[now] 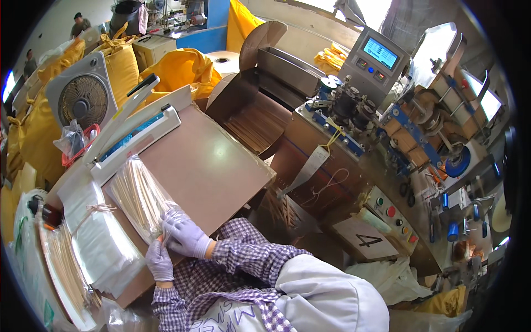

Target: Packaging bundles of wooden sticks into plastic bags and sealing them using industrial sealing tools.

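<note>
A clear plastic bag of thin wooden sticks [135, 191] lies on the brown table [213, 155], its far end beside a white hand-lever bag sealer [141, 145] with its arm raised. My right hand [185, 235], in a pale lilac glove, is closed on the near end of the bag, where the plastic bunches up. Just left of it, my gloved left hand [159, 260] pinches the same end, thumb and finger bare at the tips. A stack of clear empty bags [99, 238], tied with string, lies to the left.
Loose wooden sticks [69, 260] fill a tray at the far left. A grey fan [83, 99] and yellow sacks [180, 72] stand behind the table. To the right are a metal hopper [251, 116] with sticks, a machine with a lit screen [381, 53] and a button panel [391, 212].
</note>
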### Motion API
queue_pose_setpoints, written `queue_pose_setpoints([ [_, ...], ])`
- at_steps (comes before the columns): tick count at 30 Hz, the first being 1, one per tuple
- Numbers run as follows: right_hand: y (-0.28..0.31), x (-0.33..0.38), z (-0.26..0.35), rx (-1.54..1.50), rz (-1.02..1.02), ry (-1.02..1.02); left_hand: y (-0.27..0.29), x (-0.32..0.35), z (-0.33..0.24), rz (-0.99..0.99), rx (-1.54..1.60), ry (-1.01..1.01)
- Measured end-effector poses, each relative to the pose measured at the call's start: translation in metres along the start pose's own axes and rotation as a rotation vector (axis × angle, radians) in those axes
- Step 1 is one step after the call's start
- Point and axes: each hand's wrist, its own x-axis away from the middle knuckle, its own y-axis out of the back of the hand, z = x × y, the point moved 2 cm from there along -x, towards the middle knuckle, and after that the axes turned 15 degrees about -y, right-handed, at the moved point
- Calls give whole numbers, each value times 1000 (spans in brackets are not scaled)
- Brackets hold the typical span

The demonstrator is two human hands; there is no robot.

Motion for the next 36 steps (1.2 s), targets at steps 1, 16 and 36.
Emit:
queue_pose_setpoints([
  [1,4,6,-2,1,1,7,0,2,2,10,-8,7],
  [16,173,-139,-192,397,-177,-380,-74,-206,-90,630,282,-317],
  [36,160,-248,-401,-675,569,-702,-332,-335,4,524,141,435],
])
